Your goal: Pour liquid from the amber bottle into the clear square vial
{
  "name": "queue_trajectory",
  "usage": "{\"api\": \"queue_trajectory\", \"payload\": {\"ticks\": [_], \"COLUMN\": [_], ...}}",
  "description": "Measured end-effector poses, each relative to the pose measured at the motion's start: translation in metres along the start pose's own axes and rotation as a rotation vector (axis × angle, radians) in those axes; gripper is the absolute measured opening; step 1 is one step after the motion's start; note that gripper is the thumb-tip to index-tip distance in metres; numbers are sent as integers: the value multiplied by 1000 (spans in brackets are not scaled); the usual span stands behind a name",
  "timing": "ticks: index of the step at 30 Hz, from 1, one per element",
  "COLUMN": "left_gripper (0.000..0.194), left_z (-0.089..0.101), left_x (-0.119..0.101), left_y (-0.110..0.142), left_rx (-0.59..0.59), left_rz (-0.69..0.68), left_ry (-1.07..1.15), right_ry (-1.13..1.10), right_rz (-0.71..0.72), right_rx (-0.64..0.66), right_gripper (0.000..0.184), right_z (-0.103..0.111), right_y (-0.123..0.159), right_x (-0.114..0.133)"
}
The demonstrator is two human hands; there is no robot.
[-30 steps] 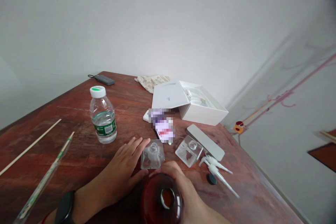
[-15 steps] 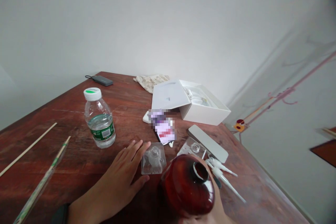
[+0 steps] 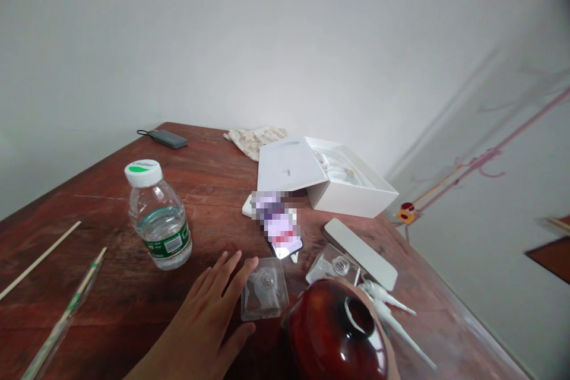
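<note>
My left hand [image 3: 202,323] lies flat on the wooden table [image 3: 214,178], fingers spread, its fingertips touching the left side of a small clear square container [image 3: 263,288]. My right hand [image 3: 390,362] is almost wholly hidden behind a dark red round glass bottle [image 3: 335,332], which it holds up near the camera with the bottle's mouth facing me. A second clear square container [image 3: 332,266] lies just behind the bottle.
A water bottle [image 3: 158,218] with a white cap stands at the left. Two sticks [image 3: 62,320] lie at the far left. An open white box [image 3: 327,181], a phone [image 3: 279,228], a flat white slab [image 3: 361,253], white droppers [image 3: 392,312], a cloth [image 3: 255,138] and a grey pack [image 3: 168,139] lie farther off.
The red bottle rose from low in front of me and tipped to the right, its mouth now facing the camera. My left hand stayed against the clear container. The view shifted slightly.
</note>
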State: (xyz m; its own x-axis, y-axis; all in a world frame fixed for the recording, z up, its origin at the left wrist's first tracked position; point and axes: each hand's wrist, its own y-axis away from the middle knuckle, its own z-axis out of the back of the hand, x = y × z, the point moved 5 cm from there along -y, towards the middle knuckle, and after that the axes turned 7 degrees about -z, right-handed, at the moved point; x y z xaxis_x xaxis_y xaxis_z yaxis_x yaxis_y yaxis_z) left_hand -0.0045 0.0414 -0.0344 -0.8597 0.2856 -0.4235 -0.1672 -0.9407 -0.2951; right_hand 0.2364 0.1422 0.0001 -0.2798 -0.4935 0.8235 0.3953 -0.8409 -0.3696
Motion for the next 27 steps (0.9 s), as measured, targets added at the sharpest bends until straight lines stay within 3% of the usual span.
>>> {"api": "queue_trajectory", "payload": {"ticks": [6,12,14,18,27], "left_gripper": [97,95,95,93,89], "left_z": [-5,-6,-5,-4,-7], "left_x": [4,4,3,1,9], "left_y": [4,3,3,3,-1], "left_rx": [9,-12,-22,-48,-114], "left_rz": [2,9,6,0,-30], "left_ry": [17,29,33,40,27], "right_ry": [-2,-37,-55,-88,-107], "right_rz": [-39,-62,-67,-72,-33], "right_rx": [40,56,55,62,21], "right_gripper": [29,24,32,64,83], "right_z": [-3,6,8,7,7], "right_y": [-14,0,6,12,17], "right_x": [-18,-8,-2,8,4]}}
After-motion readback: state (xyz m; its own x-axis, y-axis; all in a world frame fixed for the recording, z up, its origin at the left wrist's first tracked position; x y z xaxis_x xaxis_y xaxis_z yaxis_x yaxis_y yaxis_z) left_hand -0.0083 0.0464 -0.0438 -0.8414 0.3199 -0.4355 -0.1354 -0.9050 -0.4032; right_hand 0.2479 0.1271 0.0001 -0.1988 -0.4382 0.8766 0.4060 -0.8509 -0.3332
